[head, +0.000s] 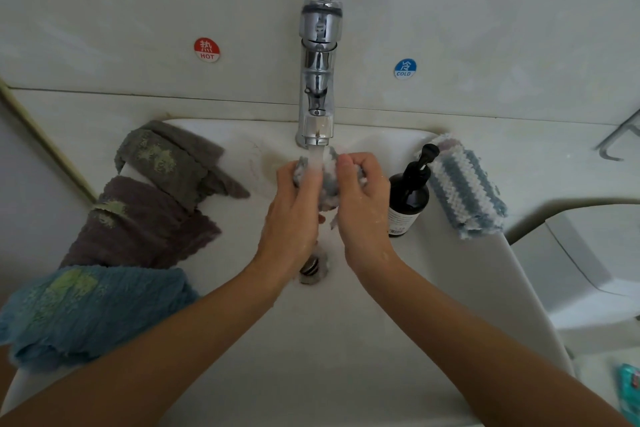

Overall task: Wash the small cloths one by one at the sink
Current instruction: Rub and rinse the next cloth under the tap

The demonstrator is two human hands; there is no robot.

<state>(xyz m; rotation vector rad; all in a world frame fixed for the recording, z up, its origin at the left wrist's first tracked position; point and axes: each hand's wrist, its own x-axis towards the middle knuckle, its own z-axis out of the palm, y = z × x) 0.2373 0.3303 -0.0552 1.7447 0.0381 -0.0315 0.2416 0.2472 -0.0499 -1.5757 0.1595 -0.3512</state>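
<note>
Over the white sink, my left hand and my right hand both grip a bunched grey-and-white striped cloth under water running from the chrome tap. On the sink's left rim lie a grey cloth with green stains, a purple-grey cloth with a green stain and a blue cloth with green stains. A folded blue-and-white striped cloth rests on the right rim.
A dark pump bottle stands on the right rim beside the striped cloth. The drain sits below my hands. Red HOT and blue COLD stickers mark the wall. A white fixture is at the right.
</note>
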